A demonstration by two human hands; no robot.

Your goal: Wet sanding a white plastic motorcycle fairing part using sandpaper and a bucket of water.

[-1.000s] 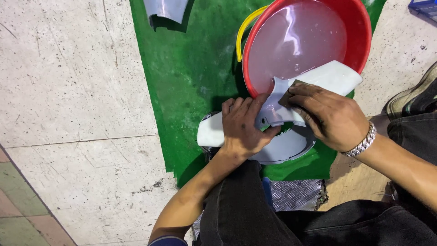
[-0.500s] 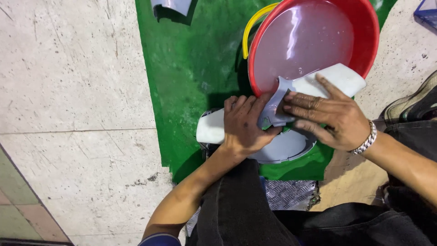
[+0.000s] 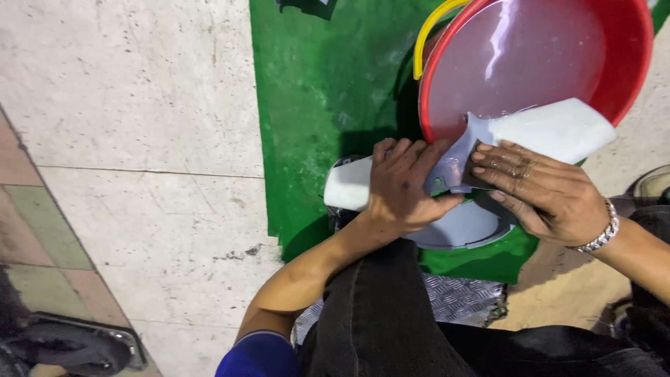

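Surface: stone tile floor [image 3: 139, 105], one green mat [image 3: 314, 105] beneath the grip.
Count: one red basin [image 3: 628, 56] above; one grey panel [image 3: 537, 129].
Left hand [image 3: 398, 188]: grip closed on grey panel.
Right hand [image 3: 541, 188]: flat, pressing a dark pad [image 3: 469, 173] on it.

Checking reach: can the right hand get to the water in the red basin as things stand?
Probably yes. The right hand presses a dark pad on the white panel lying over the red basin; beyond the panel the water surface lies open, nothing covering it.
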